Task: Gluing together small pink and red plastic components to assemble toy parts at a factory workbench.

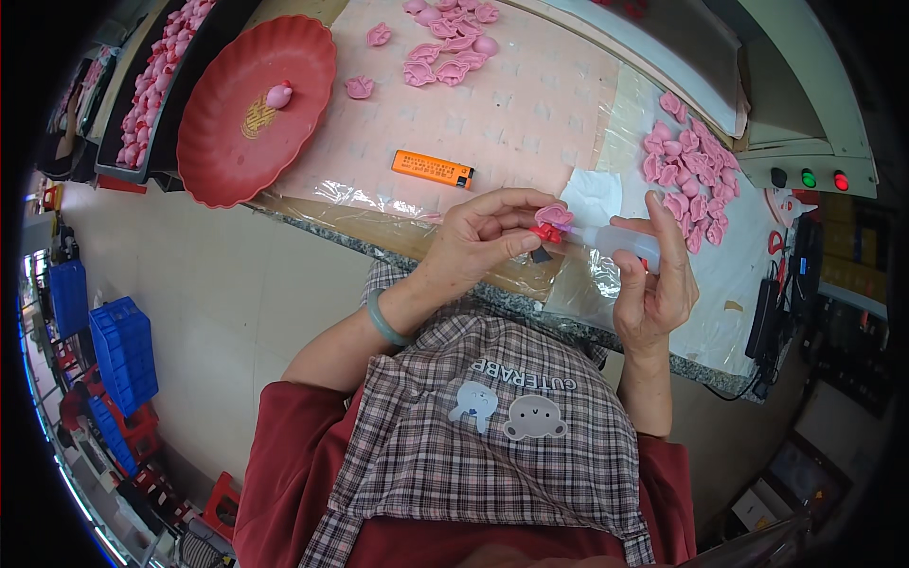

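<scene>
My left hand [464, 241] is closed, pinching a small pink hollow plastic piece [554, 216] with a red part [546, 233] against it, over the front edge of the table. Gripped in my right hand [653, 298] is a translucent squeeze bottle [620, 244]. Its thin nozzle points left and meets the pink piece; whether liquid comes out is too small to see. Just behind the bottle lies a folded white tissue [595, 192]. Left of it rests an orange, lighter-shaped thing [431, 168] with a black end.
Pink pieces are heaped at the right [696, 170] and scattered at the back [450, 47]. A red scalloped plate [213, 142] holds one small pink figure [279, 95]. Beyond it stands a black tray [142, 168] of pink figures. A machine panel [824, 156] with buttons borders the right.
</scene>
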Motion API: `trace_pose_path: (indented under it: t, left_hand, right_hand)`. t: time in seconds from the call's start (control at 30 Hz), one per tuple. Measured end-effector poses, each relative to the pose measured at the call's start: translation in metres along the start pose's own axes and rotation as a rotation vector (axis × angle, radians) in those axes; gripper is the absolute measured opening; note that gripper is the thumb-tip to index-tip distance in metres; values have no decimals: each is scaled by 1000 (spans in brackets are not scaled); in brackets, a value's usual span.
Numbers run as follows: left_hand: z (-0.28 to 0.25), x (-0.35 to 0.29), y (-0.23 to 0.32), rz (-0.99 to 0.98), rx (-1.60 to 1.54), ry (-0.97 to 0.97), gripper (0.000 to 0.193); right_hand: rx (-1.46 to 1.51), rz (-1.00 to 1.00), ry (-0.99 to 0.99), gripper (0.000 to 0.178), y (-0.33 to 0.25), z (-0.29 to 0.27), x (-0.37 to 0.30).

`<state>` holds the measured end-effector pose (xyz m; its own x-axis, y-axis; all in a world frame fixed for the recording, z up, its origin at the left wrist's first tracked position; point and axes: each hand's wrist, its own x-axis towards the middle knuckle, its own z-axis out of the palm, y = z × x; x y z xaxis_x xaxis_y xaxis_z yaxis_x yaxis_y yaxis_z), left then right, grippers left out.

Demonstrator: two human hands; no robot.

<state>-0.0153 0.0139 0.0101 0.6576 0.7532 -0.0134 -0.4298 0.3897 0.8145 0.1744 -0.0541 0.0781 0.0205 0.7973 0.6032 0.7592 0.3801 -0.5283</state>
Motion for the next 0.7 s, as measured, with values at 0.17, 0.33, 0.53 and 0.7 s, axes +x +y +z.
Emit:
trace_pose_path:
  t: [0.17,0.33,0.53,0.7]
  left_hand:
    - [-1,0,-1,3,5,-6,43]
    - [-1,1,-2,9,30,-14,44]
    - [-1,0,-2,4,47,-12,44]
    - [-1,0,-2,0,64,-1,44]
  right_hand:
    - [-12,6,-26,44,-2,-1,1]
    - [-14,9,-27,49,-1,-2,1]
    - [-17,14,-24,47,-2,-2,1]
    - [-22,7,-30,50,-2,-2,0]
